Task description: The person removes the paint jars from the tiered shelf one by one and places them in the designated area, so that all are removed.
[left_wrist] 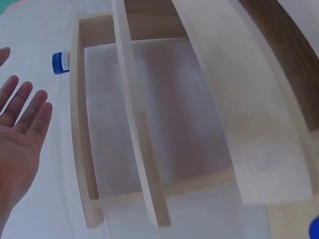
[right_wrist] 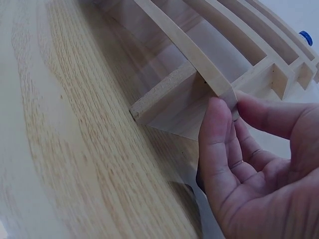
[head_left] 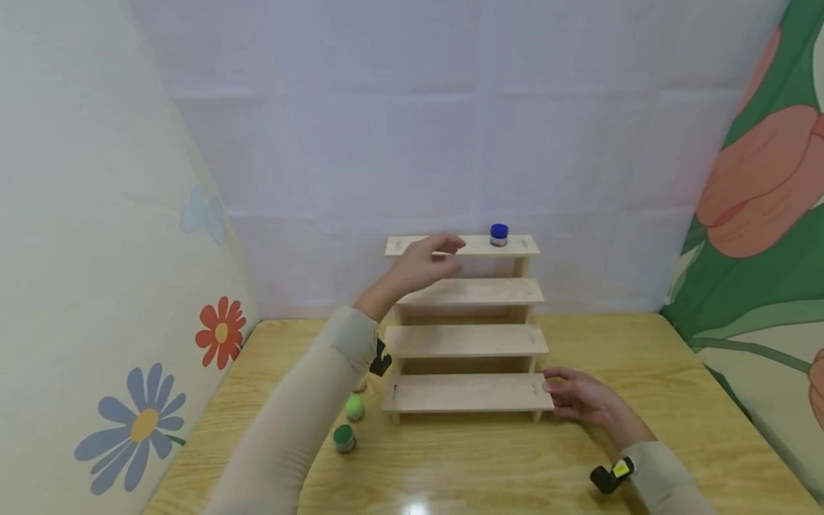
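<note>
A four-step wooden display shelf [head_left: 465,393] stands on the table against the white backdrop. On the right part of its top step sits a small jar with a blue lid [head_left: 498,235], also in the left wrist view as a blue-capped jar [left_wrist: 61,62]. My left hand [head_left: 425,263] hovers before the upper steps, left of that jar; its fingers are loosely extended and hold nothing. With thumb and fingers, my right hand [head_left: 582,399] pinches the right end of the lowest step board [right_wrist: 199,57]. In the right wrist view, the right hand [right_wrist: 254,164] covers that corner.
Left of the shelf, on the wooden table [head_left: 463,465], stand a dark-green-lidded jar [head_left: 344,438] and a light green one [head_left: 355,408]. Behind them another small item [head_left: 359,387] is partly hidden by the left sleeve. Printed flower cloths hang at both sides.
</note>
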